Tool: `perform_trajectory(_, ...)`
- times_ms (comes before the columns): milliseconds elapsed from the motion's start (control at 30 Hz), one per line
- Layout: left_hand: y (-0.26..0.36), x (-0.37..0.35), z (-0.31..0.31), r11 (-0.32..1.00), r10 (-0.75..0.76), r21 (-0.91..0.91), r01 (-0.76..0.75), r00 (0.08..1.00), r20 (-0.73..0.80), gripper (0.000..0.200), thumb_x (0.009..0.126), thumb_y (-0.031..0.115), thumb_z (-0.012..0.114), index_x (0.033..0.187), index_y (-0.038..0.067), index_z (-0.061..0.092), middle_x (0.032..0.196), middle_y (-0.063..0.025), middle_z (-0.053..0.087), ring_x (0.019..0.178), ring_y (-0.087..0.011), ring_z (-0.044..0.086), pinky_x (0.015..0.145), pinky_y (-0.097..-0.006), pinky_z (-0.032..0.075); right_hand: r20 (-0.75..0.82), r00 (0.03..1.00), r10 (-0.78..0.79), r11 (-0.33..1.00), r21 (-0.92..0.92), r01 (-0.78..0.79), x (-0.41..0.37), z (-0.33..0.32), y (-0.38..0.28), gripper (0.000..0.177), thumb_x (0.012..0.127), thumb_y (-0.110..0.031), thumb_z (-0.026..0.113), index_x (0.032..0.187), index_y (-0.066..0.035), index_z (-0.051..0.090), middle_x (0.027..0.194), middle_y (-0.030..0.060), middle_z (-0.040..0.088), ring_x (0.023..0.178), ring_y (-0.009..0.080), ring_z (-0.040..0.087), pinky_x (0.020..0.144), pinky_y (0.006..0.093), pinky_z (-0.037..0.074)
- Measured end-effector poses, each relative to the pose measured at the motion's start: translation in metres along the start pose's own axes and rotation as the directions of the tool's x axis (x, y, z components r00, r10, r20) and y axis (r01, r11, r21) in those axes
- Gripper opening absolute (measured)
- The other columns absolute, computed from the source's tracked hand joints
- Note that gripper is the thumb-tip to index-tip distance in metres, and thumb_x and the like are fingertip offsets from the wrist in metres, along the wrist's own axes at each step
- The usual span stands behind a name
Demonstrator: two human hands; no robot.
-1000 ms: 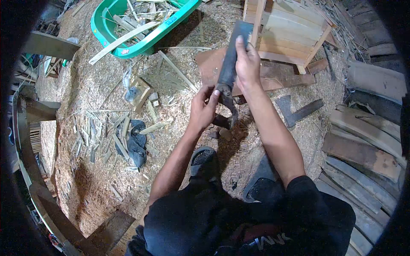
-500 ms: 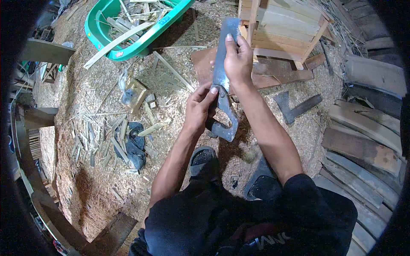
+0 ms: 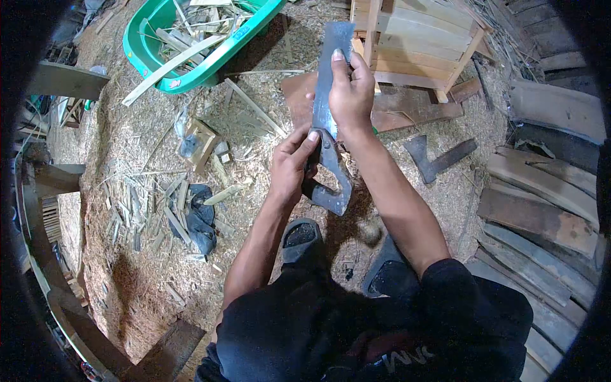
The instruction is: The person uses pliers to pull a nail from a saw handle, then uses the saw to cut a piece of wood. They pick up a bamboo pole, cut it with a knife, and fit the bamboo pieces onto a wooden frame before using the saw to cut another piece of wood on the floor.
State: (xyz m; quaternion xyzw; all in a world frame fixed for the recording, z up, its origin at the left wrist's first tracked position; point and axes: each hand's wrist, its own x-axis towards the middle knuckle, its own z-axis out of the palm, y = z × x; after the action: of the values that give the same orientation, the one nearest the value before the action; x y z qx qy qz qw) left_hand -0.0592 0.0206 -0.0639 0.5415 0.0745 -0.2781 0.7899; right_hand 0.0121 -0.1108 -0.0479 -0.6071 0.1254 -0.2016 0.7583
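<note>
A hand saw (image 3: 323,86) with a dark, worn handle is held up in front of me, its blade pointing away and its teeth toward the right. My left hand (image 3: 291,159) grips it where the handle meets the blade, thumb on top. Further up, my right hand (image 3: 352,95) is closed around the blade, its thumb lying on the flat face and its fingers partly hidden behind. Below the saw, on the shavings, lies a brown board (image 3: 299,99). An axe (image 3: 439,158) rests on the ground to the right of my right forearm.
A green tub (image 3: 213,68) of wood scraps stands at the upper left, near a slatted wooden crate (image 3: 417,48). Planks (image 3: 541,219) are stacked along the right. Offcuts, a small wooden block (image 3: 202,148) and a dark cloth-like piece (image 3: 200,219) lie at the left.
The view has shifted slightly. Both hands keep the same hold on the saw, which sits a little further left in view.
</note>
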Motion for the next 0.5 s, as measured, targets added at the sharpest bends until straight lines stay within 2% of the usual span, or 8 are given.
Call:
perform_trajectory(67,0.003,0.004,-0.001,1.0,-0.029,-0.006,0.029,0.999,0.041,0.032,0.097,0.027,0.051,0.119,0.006,0.057,0.071,0.0033,0.052,0.05,-0.0064,0.04,0.044,-0.0219,0.027,-0.005,1.0,-0.02,1.0,-0.003,0.02,0.0,-0.002,0.003,0.026,0.099,-0.024,0.046,0.085,-0.003,0.05,0.062,0.0011,0.049,0.048,0.0109,0.055,0.038,0.0285,0.051)
perform_trajectory(167,0.008,0.007,0.004,0.985,-0.104,0.137,0.102,0.995,0.005,0.023,0.099,0.029,0.047,0.097,0.008,0.056,0.068,0.0039,0.048,0.053,-0.0053,0.041,0.047,-0.0208,0.033,-0.045,0.999,0.015,0.999,-0.033,-0.017,-0.002,-0.002,0.009,0.026,0.099,-0.024,0.047,0.086,-0.002,0.051,0.063,0.002,0.05,0.047,0.0111,0.055,0.039,0.0262,0.048)
perform_trajectory(267,-0.023,0.03,-0.004,0.995,-0.08,0.051,0.08,0.997,-0.003,0.023,0.1,0.03,0.045,0.096,0.009,0.055,0.068,0.0031,0.05,0.055,-0.0062,0.044,0.05,-0.0216,0.036,0.074,0.997,0.028,0.982,-0.186,-0.014,-0.003,-0.015,0.04,0.028,0.099,-0.028,0.048,0.097,-0.001,0.057,0.067,-0.0001,0.053,0.055,0.0088,0.055,0.052,0.0261,0.054)
perform_trajectory(300,-0.025,0.033,-0.006,0.996,-0.086,-0.021,0.086,0.996,0.012,0.025,0.1,0.03,0.044,0.095,0.009,0.055,0.069,0.0008,0.052,0.058,-0.0097,0.048,0.055,-0.0256,0.041,0.117,0.992,-0.04,0.914,-0.396,0.083,-0.005,-0.023,0.036,0.035,0.1,-0.033,0.047,0.096,0.0,0.059,0.073,0.0023,0.058,0.067,0.0126,0.059,0.065,0.027,0.052)
perform_trajectory(400,-0.045,0.054,-0.024,0.983,-0.085,-0.176,0.06,0.987,-0.137,0.024,0.099,0.028,0.043,0.093,0.008,0.055,0.071,-0.0019,0.054,0.06,-0.0135,0.052,0.058,-0.0294,0.044,0.106,0.994,0.028,0.919,-0.393,0.016,-0.002,-0.058,0.051,0.039,0.099,-0.035,0.047,0.098,0.002,0.061,0.083,0.0069,0.063,0.081,0.0154,0.06,0.075,0.0296,0.047)
perform_trajectory(433,-0.048,0.063,-0.031,0.961,-0.141,-0.259,0.097,0.977,-0.159,0.024,0.099,0.026,0.042,0.093,0.007,0.055,0.072,-0.0042,0.056,0.062,-0.0164,0.054,0.06,-0.0329,0.046,0.151,0.988,-0.039,0.806,-0.58,0.12,-0.007,-0.069,0.041,0.038,0.097,-0.034,0.051,0.101,0.002,0.061,0.092,0.0136,0.065,0.086,0.0228,0.061,0.079,0.0353,0.047)
perform_trajectory(467,-0.053,0.065,-0.038,0.957,-0.162,-0.271,0.104,0.966,-0.203,0.025,0.098,0.026,0.041,0.094,0.007,0.056,0.074,-0.0045,0.058,0.063,-0.0159,0.055,0.059,-0.0313,0.046,0.302,0.918,-0.258,0.536,-0.745,0.396,-0.004,-0.091,0.057,0.036,0.093,-0.033,0.057,0.102,0.002,0.061,0.092,0.0169,0.062,0.089,0.0313,0.06,0.081,0.0398,0.046)
perform_trajectory(500,-0.06,0.072,-0.046,0.952,-0.146,-0.295,0.077,0.965,-0.218,0.025,0.098,0.026,0.041,0.093,0.007,0.056,0.075,-0.0048,0.059,0.062,-0.0158,0.054,0.058,-0.0305,0.046,0.324,0.917,-0.234,0.357,-0.848,0.391,-0.01,-0.103,0.061,0.036,0.091,-0.031,0.059,0.104,0.002,0.06,0.092,0.0178,0.061,0.089,0.0346,0.058,0.081,0.0416,0.046)
